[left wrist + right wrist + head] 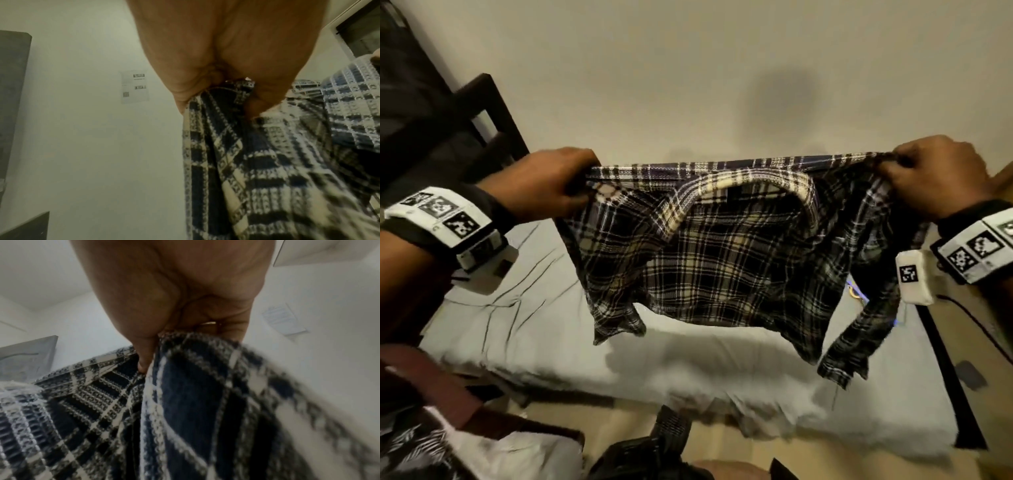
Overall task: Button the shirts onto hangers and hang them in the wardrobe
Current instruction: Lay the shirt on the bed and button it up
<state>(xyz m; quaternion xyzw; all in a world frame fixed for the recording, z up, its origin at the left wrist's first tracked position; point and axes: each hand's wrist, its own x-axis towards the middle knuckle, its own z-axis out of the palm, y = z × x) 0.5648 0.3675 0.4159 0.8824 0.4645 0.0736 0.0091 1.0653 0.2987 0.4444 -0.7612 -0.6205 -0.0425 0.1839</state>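
A dark blue, black and cream plaid shirt hangs spread in the air above the bed, collar toward me. My left hand grips its left shoulder, and my right hand grips its right shoulder, stretching the top edge taut between them. One sleeve dangles at the lower right. In the left wrist view the left hand has the plaid shirt bunched in its curled fingers. In the right wrist view the right hand, a ring on one finger, pinches the plaid shirt. No hanger is in view.
A bed with a pale grey sheet lies below the shirt. A dark wooden chair stands at the left against a plain wall. More clothes lie at the lower left. A dark strip runs along the bed's right side.
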